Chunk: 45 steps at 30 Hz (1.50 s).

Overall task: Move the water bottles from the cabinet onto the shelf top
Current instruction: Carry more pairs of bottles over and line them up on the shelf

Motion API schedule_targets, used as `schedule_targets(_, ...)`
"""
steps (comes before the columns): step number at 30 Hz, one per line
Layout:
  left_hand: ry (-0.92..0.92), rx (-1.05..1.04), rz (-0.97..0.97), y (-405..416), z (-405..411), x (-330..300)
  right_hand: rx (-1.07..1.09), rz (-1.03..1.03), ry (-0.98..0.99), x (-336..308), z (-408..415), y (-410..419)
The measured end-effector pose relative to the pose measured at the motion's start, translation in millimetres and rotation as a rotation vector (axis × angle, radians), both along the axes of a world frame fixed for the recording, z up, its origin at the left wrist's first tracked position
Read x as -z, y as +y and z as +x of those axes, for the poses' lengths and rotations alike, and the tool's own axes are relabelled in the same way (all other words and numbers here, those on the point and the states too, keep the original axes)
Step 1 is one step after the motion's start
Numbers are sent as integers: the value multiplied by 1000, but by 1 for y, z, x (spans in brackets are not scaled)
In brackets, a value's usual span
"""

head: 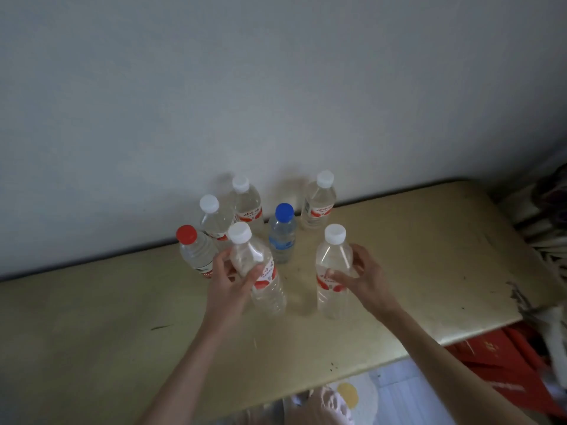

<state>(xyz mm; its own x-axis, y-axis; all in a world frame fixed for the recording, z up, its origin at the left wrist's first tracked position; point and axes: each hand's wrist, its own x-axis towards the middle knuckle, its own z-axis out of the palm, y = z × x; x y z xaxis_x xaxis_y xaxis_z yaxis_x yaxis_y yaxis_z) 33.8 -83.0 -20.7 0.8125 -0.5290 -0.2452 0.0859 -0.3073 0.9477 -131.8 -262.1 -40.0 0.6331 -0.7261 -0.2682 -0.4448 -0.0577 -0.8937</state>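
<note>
Several clear water bottles stand on the yellowish shelf top (92,326) near the wall. My left hand (228,279) wraps a tilted white-capped bottle (264,283) with a red label. My right hand (359,276) holds an upright white-capped bottle (331,271), fingers curled round its middle; its base rests on the shelf top. Behind them stand a blue-capped bottle (282,237), a red-capped bottle (196,256) at the left, and three more white-capped ones (319,204) close to the wall. The cabinet is not in view.
A white wall (276,87) rises right behind the bottles. Red boxes or bags (506,369) lie below the shelf's right end, with clutter (549,216) at the far right. Pale floor (405,397) shows beneath the front edge.
</note>
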Motion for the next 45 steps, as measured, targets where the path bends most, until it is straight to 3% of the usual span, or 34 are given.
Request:
schedule_targets(7,-28,270,-200,7,-9,-47,262,113,-253,-61,-21,53)
schedule_targets(19,4,802,-101,69,-104,-60,806,47,-212,-95,-138,224)
schedule_targets(31,-89,1405,-109,145,-301,-76,1431,-91,-111,-99,-320,427)
schedule_targets(38,-109,1747,-113,261,-452,-78,1774,-141,15,-94,-435,597)
schedule_targets(45,-88,2012,-109,386,-585,-91,1999,-191,7,-107,-525,753)
